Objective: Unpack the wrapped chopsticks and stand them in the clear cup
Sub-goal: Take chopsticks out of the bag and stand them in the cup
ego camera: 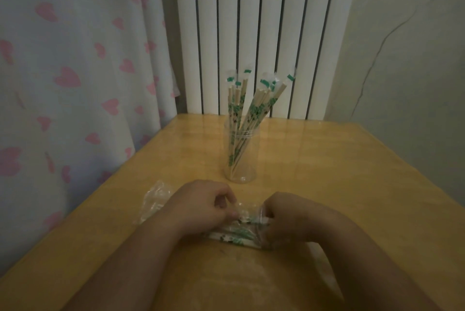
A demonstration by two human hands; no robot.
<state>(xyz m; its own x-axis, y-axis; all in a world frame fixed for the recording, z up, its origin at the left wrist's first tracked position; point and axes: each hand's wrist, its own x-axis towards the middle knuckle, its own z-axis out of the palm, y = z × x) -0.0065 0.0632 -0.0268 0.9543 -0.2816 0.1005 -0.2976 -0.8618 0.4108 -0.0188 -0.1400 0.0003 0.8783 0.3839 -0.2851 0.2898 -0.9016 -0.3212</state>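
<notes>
Now pinching clear plastic wrap (247,212) of wrapped chopsticks (234,236) on bench (327,185): left hand (201,206) and right hand (289,217), each grip closed. Behind, standing tilted in clear cup (240,157): more chopsticks (251,107).

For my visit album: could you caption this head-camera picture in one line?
Both hands, left and right, work a plastic bag of wrapped chopsticks open before a clear cup already holding several.

Wooden table (327,185): clear cup (240,157), plastic bag (156,200), wrapped chopsticks (236,236)
</notes>
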